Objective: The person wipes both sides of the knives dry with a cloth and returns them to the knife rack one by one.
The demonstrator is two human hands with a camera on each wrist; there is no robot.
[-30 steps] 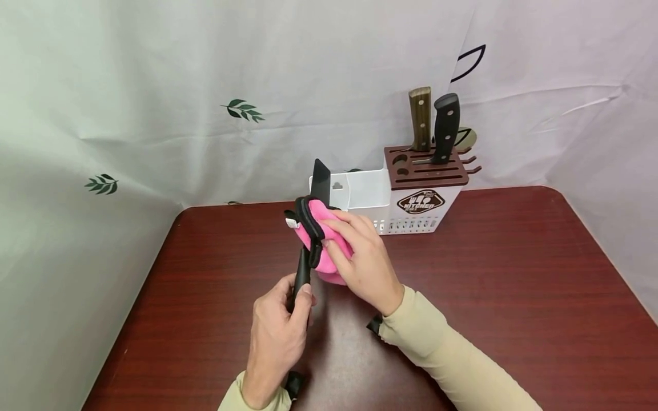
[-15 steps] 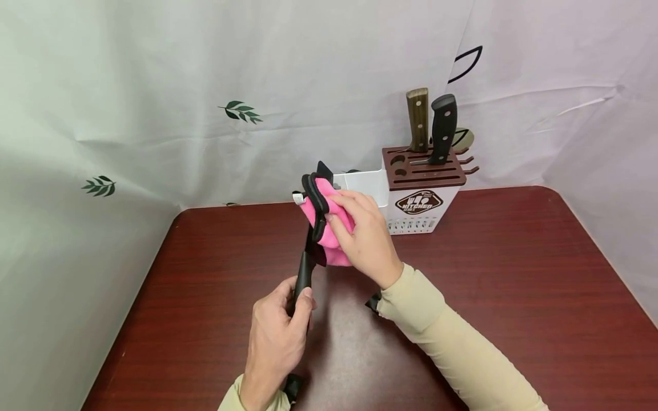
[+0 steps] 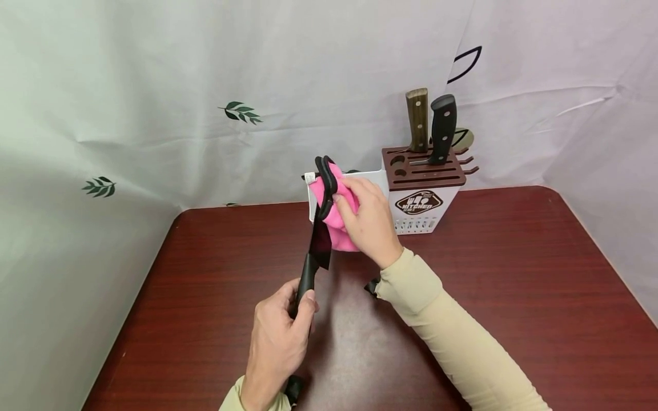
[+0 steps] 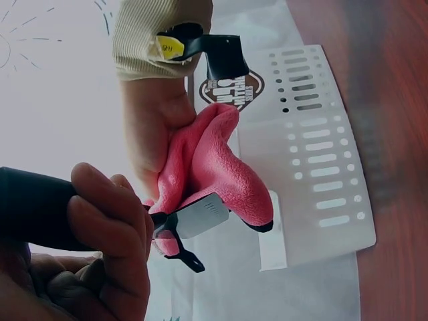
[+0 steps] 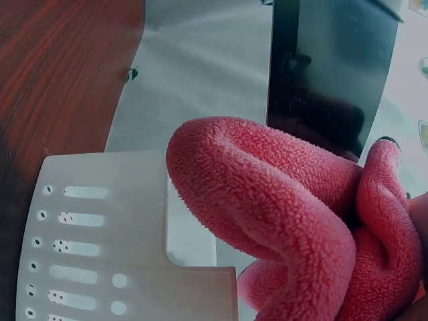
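Note:
My left hand (image 3: 280, 334) grips the black handle of a kitchen knife (image 3: 321, 246), its dark blade pointing up and away. A pink fleecy cloth (image 3: 343, 238) with black edging and a small white tag is pinched in my right hand (image 3: 371, 220), folded over the upper blade. That fold hides the knife's tip in the head view. In the left wrist view, the blade (image 4: 202, 217) shows by the cloth (image 4: 224, 167). The right wrist view has the broad dark blade (image 5: 328, 73) rising behind the bunched cloth (image 5: 261, 187).
Behind my hands stands a white knife holder (image 3: 437, 220) with a brown slotted top (image 3: 426, 178) and hooks at its right side. A wooden-handled knife (image 3: 417, 120) and a black-handled knife (image 3: 443, 128) stand in its slots. A reddish-brown table (image 3: 205, 274) lies below; fabric hangs around it.
My right hand and the pink cloth have slid up along the blade, away from the handle, uncovering its lower part. The left hand keeps its grip nearly in place.

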